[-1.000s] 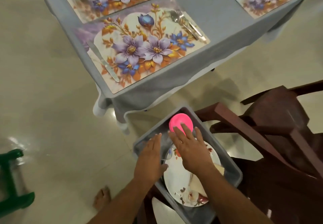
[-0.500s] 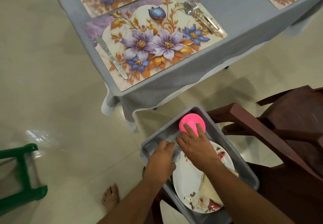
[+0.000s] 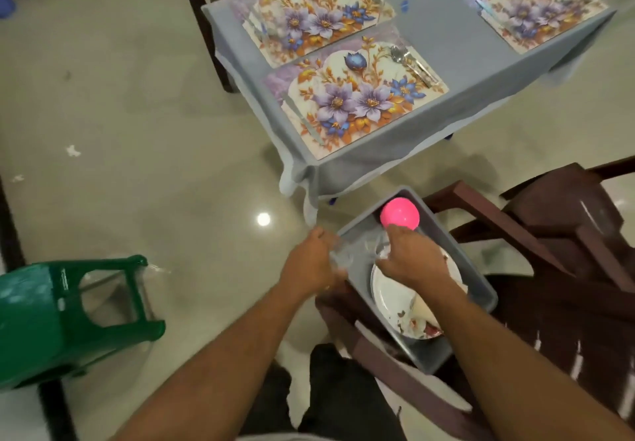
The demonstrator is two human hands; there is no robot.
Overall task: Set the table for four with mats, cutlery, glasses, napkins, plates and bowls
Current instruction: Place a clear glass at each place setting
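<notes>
Bin (image 3: 481, 289) on chair: pink bowl (image 3: 399, 213), floral plates (image 3: 391, 299), clear glasses. My left grip (image 3: 314, 262) pinches a glass (image 3: 340, 255), now lifted over the rim; right grip (image 3: 409, 256) curls around another glass inside.

Bare forearms and hands, dark clothing below.

Both forearms come into the head view uncovered; no sleeve shows on them anywhere up to the bottom edge of the frame. The left hand (image 3: 311, 262) and the right hand (image 3: 407, 262) are bare, with no glove; no ring, watch or band can be made out, though the picture is soft with blur. Between the two forearms, below the hands, a dark, near-black garment (image 3: 343, 396) covers the person's lower body, its cloth plain and unpatterned. At the very bottom edge, under that garment, lies a thin strip of paler grey cloth (image 3: 271, 437), too little of it showing to tell what it is.
</notes>
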